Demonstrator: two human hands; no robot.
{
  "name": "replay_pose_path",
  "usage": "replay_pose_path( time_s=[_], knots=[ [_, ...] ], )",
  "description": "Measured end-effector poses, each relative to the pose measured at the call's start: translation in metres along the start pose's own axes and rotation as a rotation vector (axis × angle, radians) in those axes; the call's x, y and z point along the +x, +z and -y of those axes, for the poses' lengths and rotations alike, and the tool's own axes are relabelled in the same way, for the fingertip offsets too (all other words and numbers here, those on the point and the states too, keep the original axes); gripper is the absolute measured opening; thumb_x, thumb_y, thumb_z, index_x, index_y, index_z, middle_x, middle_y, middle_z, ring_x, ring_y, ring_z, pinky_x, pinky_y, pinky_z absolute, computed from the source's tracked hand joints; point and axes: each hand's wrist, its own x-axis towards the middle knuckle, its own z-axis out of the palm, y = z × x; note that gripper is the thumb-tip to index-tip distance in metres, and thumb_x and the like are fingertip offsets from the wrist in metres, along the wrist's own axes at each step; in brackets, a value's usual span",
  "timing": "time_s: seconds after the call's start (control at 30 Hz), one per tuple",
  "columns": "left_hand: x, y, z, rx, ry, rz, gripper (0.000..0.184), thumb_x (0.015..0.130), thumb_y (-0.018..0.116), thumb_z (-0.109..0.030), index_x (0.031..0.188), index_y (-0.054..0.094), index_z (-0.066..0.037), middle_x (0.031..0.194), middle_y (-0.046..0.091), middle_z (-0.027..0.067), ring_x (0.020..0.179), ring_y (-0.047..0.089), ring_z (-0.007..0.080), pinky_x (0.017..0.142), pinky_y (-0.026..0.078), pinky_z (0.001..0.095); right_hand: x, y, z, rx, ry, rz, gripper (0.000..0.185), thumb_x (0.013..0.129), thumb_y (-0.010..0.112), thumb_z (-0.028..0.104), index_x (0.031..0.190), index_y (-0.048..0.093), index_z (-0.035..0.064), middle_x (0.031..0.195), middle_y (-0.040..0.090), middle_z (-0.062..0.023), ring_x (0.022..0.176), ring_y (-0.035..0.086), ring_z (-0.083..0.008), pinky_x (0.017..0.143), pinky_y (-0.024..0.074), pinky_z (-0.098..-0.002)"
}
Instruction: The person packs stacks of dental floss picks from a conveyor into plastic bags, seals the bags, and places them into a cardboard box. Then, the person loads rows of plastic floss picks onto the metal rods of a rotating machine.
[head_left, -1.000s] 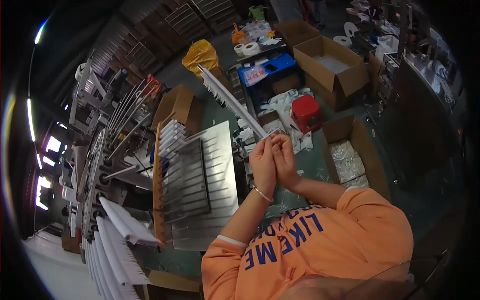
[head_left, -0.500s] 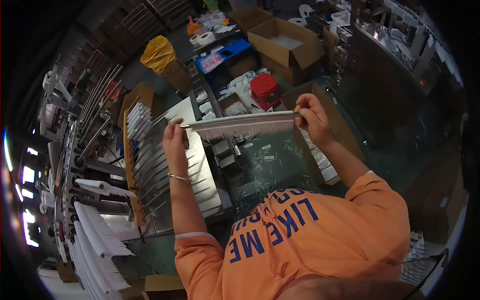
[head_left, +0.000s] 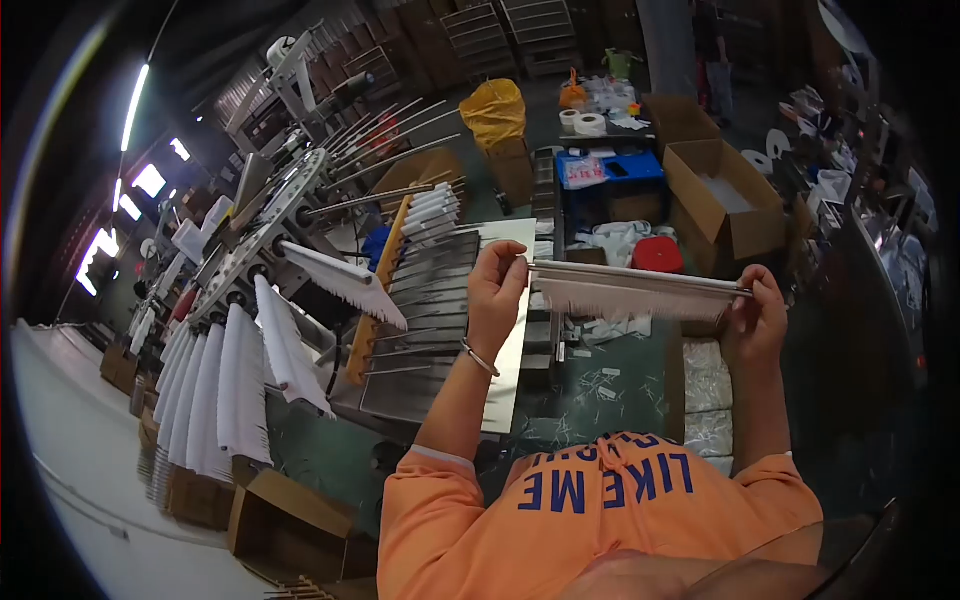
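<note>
My left hand (head_left: 497, 292) pinches one end of a thin metal rod that carries a white fringed strip (head_left: 632, 297). At the other end, my right hand (head_left: 760, 312) grips the rod between closed fingers. Held out in front of the orange shirt, the rod slopes slightly down toward the right. The strip is wrapped along the rod, and its ragged fringe hangs below. Left of my left hand, a metal table (head_left: 420, 350) bears several thin rods in a notched wooden rack (head_left: 370, 330). White rolls (head_left: 432, 213) sit on rods at the rack's far end.
On the left, a round machine (head_left: 270, 222) has projecting spindles with long white fringed sheets (head_left: 240, 390) hanging from them. A red stool (head_left: 657, 255) and an open cardboard box (head_left: 720, 190) stand beyond my hands. White packets (head_left: 708, 390) lie below my right hand. Scraps litter the floor.
My view has turned to the left, so the scene appears shifted rightward and more of the machine shows. Both hands still hold the rod, now tilted down to the right.
</note>
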Motion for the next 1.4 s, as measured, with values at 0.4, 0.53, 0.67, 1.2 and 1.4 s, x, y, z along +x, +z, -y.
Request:
replay_pose_path(
  time_s=[0.4, 0.53, 0.67, 1.2, 1.4],
  knots=[
    [0.049, -0.045, -0.067, 1.005, 0.742, -0.428, 0.034, 0.082, 0.049, 0.004, 0.113, 0.058, -0.008, 0.076, 0.055, 0.0094, 0.061, 0.053, 0.0184, 0.057, 0.043, 0.0275, 0.041, 0.104, 0.049, 0.528, 0.043, 0.260, 0.026, 0.087, 0.041, 0.021, 0.095, 0.054, -0.0003, 0.068, 0.055, -0.0065, 0.052, 0.048, -0.0107, 0.046, 0.0379, -0.0214],
    [0.030, -0.033, -0.069, 1.060, 0.637, -0.524, 0.042, 0.075, 0.050, 0.005, 0.116, 0.052, -0.003, 0.085, 0.050, 0.0137, 0.075, 0.050, 0.0271, 0.068, 0.042, 0.0353, 0.045, 0.150, 0.054, 0.539, 0.107, 0.394, 0.020, 0.088, 0.046, 0.017, 0.096, 0.056, 0.0017, 0.073, 0.057, -0.0047, 0.060, 0.050, -0.0083, 0.051, 0.0385, -0.0200],
    [-0.016, -0.028, -0.045, 0.980, 0.712, -0.255, 0.047, 0.069, 0.050, 0.003, 0.116, 0.050, -0.001, 0.086, 0.050, 0.0145, 0.079, 0.048, 0.0300, 0.071, 0.039, 0.0397, 0.044, 0.224, 0.041, 0.488, 0.171, 0.560, 0.017, 0.089, 0.050, 0.014, 0.100, 0.055, 0.0027, 0.077, 0.056, -0.0019, 0.065, 0.048, -0.0051, 0.056, 0.0371, -0.0182],
    [-0.116, -0.086, -0.054, 0.828, 0.533, -0.014, 0.024, 0.069, 0.058, 0.006, 0.090, 0.061, -0.006, 0.073, 0.048, 0.0061, 0.061, 0.048, 0.0215, 0.051, 0.038, 0.0302, 0.039, 0.310, -0.006, 0.400, -0.125, 0.418, 0.039, 0.092, 0.044, 0.036, 0.065, 0.050, 0.0081, 0.055, 0.040, 0.0037, 0.049, 0.028, -0.0035, 0.045, 0.0222, -0.0214],
    [-0.124, -0.092, -0.053, 0.828, 0.517, -0.032, 0.024, 0.068, 0.058, 0.008, 0.087, 0.062, -0.007, 0.072, 0.049, 0.0055, 0.061, 0.048, 0.0207, 0.051, 0.039, 0.0302, 0.034, 0.308, 0.001, 0.446, -0.093, 0.357, 0.041, 0.092, 0.044, 0.036, 0.064, 0.051, 0.0076, 0.055, 0.038, 0.0037, 0.049, 0.028, -0.0035, 0.045, 0.0208, -0.0212]
  ],
)
